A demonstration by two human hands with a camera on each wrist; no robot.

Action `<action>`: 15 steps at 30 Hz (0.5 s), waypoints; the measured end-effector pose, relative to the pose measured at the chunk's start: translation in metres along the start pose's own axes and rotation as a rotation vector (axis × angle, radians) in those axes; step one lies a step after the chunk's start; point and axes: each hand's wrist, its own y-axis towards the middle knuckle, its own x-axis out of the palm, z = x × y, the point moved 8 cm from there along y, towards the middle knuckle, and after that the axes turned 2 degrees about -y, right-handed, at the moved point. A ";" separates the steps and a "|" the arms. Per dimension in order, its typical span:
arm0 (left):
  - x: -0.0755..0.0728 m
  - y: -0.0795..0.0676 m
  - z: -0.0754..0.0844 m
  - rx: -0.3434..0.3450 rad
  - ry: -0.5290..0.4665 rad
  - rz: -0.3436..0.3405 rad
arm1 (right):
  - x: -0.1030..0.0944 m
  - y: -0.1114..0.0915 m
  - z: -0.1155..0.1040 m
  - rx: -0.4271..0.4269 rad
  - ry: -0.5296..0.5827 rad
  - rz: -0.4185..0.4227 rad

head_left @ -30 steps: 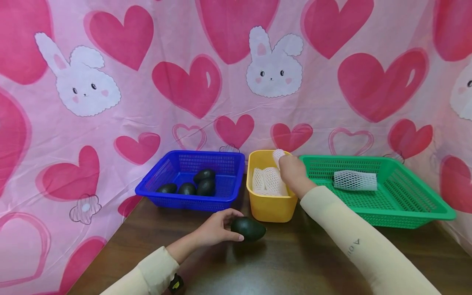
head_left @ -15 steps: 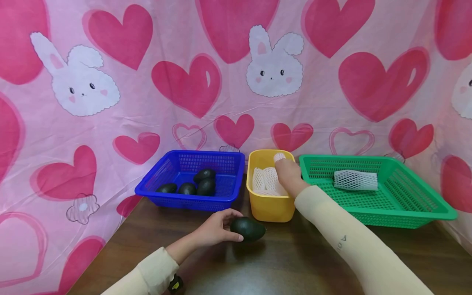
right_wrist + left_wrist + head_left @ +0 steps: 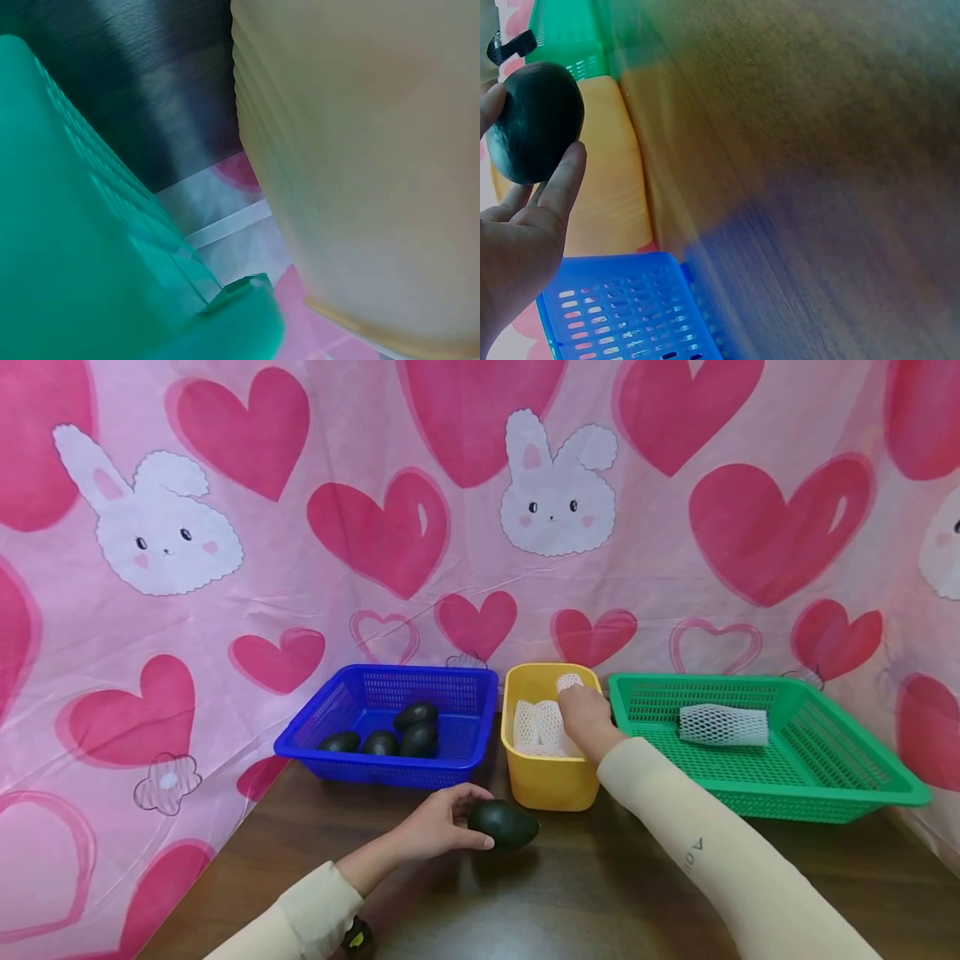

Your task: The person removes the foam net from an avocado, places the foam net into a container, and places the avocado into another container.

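Note:
Just in front of the yellow bin (image 3: pixel 553 789), my left hand (image 3: pixel 429 828) grips a dark green avocado (image 3: pixel 507 824), lying on its side, with the thumb and fingers about its wide end. The left wrist view shows the same avocado (image 3: pixel 538 120) between thumb and fingers. My right hand (image 3: pixel 588 717) is down inside the yellow bin and holds a white foam net sleeve (image 3: pixel 569 680), whose end sticks up past the fingers. Other white foam net sleeves (image 3: pixel 538 727) lie in the bin. The right hand's fingertips are partly hidden; its wrist view shows no hand.
A blue basket (image 3: pixel 382 772) on the left has several avocados (image 3: pixel 418 740) in it. On the right stands a green basket (image 3: pixel 795 807) with one net-covered item (image 3: pixel 723 727). A brown wooden table (image 3: pixel 525 910) bears all three containers; a patterned pink cloth (image 3: pixel 465 577) hangs behind.
My right hand has moved slightly left and down into the yellow bin, the foam net sleeve with it. My left hand and the avocado have hardly moved.

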 end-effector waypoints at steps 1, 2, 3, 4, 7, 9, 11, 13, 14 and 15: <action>0.000 0.000 0.000 0.003 -0.001 0.000 | -0.001 0.000 -0.001 -0.005 -0.006 0.002; 0.000 0.000 0.001 0.006 -0.002 0.000 | -0.001 -0.001 -0.001 -0.009 -0.011 0.004; 0.000 0.000 0.001 0.006 -0.002 0.000 | -0.002 -0.001 -0.002 -0.009 -0.015 0.004; 0.000 0.000 0.001 0.007 -0.003 0.000 | -0.003 -0.001 -0.002 -0.010 -0.022 0.005; 0.000 -0.001 0.001 0.006 -0.004 0.000 | -0.006 -0.001 -0.002 0.002 -0.015 0.005; 0.000 -0.001 0.001 0.005 -0.003 -0.001 | -0.009 -0.003 -0.002 0.006 -0.011 0.007; 0.000 -0.001 0.002 0.005 -0.001 0.000 | -0.014 -0.004 -0.003 -0.005 -0.010 0.025; -0.001 -0.001 0.003 0.005 0.007 0.004 | -0.019 -0.007 -0.004 -0.019 -0.010 0.043; -0.002 -0.001 0.003 0.005 0.012 0.005 | -0.022 -0.008 -0.005 -0.030 -0.010 0.054; -0.002 -0.001 0.004 0.005 0.018 0.008 | -0.024 -0.009 -0.005 -0.043 -0.009 0.066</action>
